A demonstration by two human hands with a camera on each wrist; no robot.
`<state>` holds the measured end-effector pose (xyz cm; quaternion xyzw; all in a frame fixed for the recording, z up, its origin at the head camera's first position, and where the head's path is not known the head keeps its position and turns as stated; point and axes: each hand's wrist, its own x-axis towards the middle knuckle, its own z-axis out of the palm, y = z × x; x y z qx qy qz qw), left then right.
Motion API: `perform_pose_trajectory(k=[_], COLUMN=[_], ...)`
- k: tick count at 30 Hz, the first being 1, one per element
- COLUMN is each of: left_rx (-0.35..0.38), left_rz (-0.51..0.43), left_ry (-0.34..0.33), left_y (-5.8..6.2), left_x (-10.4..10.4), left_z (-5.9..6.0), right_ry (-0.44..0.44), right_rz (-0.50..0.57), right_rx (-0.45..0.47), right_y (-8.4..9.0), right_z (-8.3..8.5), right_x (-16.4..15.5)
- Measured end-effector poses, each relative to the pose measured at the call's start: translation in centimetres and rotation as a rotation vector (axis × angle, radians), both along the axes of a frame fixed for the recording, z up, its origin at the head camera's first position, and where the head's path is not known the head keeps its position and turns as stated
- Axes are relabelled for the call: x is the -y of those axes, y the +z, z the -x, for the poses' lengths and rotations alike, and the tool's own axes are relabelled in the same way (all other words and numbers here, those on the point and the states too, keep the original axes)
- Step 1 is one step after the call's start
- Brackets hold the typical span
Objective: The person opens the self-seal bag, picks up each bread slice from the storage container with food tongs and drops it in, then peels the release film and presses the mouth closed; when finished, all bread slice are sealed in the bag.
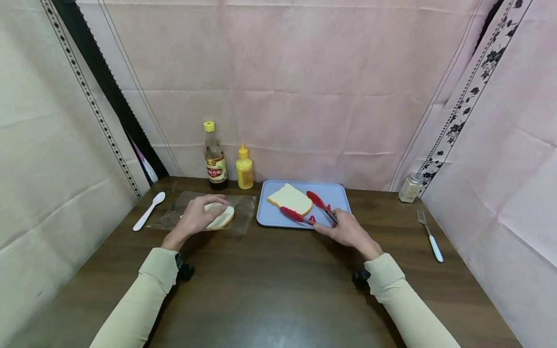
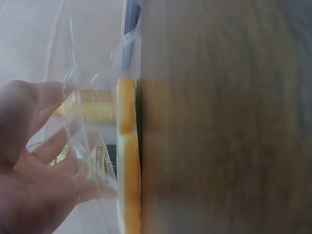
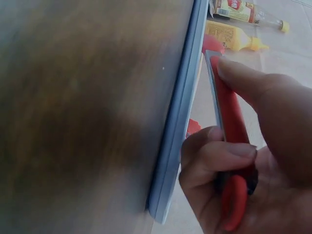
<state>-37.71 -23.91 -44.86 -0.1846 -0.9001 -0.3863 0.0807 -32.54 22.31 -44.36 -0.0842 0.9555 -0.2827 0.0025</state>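
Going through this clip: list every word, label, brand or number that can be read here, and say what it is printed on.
Nothing can be read with certainty.
Dark bottle: a red and yellow label with characters, too small to read.
Yellow squeeze bottle: faint print on its body, too blurred to read.
Small jar: no readable label shows.
Red tongs, blue tray, white spoon, fork: no text visible.
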Motion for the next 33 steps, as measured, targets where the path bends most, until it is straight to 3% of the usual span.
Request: perform_pose_trajectory(k=[10, 11, 23, 33], left_rx=[-0.025, -0.032, -0.121, -0.057], left_rz=[-0.022, -0.026, -0.073, -0.055], left_ry=[-0.006, -0.007, 0.000, 0.007], left_y=[0.3, 0.2, 0.2, 0.2], left_x=[0.0, 0.0, 0.0, -0.2], left_z=[0.1, 0.1, 0.0, 0.0], right_ry=[0.040, 0.070, 0.029, 0.084], right_rz=[0.032, 0.045, -0.027, 0.089], right_rx=[-0.021, -0.045, -0.055, -0.068], right_y=[0.3, -0.7, 0.2, 0.6], right_z=[0.3, 1.1, 0.1, 0.1], right_x=[-0.2, -0.9, -0.5, -0.9])
